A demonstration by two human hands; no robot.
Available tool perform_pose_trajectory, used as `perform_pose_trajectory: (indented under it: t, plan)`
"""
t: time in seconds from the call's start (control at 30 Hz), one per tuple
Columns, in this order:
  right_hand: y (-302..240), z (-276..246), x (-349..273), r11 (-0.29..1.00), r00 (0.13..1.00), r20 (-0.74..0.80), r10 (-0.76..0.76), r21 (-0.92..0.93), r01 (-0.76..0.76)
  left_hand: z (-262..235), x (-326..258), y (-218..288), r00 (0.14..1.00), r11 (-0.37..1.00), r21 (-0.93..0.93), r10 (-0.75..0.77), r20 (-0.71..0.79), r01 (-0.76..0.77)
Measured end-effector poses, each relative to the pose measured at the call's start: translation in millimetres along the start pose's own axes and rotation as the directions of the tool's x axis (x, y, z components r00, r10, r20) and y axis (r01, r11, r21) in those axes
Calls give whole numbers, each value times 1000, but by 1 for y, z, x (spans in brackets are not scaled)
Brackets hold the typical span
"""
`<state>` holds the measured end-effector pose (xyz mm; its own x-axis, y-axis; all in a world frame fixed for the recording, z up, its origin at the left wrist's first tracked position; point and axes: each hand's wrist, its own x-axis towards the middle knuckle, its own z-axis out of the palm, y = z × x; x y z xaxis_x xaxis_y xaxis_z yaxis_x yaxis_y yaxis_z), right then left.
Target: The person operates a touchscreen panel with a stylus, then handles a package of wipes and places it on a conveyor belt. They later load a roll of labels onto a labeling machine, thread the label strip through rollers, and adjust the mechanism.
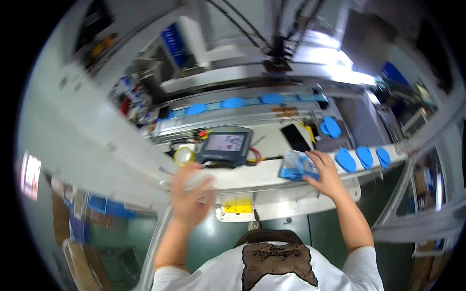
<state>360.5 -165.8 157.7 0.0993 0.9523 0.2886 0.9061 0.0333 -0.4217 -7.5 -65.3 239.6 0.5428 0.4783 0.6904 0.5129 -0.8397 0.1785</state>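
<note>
Lying near-side on the bench [252,176], the blue packet [291,167] could fall if nudged; right hand [327,174] touching, pinch unconfirmable; blurred left hand [191,196] spread.

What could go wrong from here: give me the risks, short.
The packet lies at the table's front edge, so a slip of the right hand on it might drop it.

The nearest blue disc sits just beside that hand, which could knock it.

The phone lies right behind the packet and might get pushed.
</note>
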Motion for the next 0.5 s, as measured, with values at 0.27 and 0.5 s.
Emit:
perform_pose_trajectory:
  t: [0.27, 0.5]
  plan:
    - [44, 35, 16, 889, 863, 329, 384, -383, -250, 13, -408, 86, 463, 608, 148, -719, 518, 780]
    - [-13, 75, 54, 736, 725, 130, 676, -170, -656, -149, -599, 157, -173, -135, -249, -975, -140, 959]
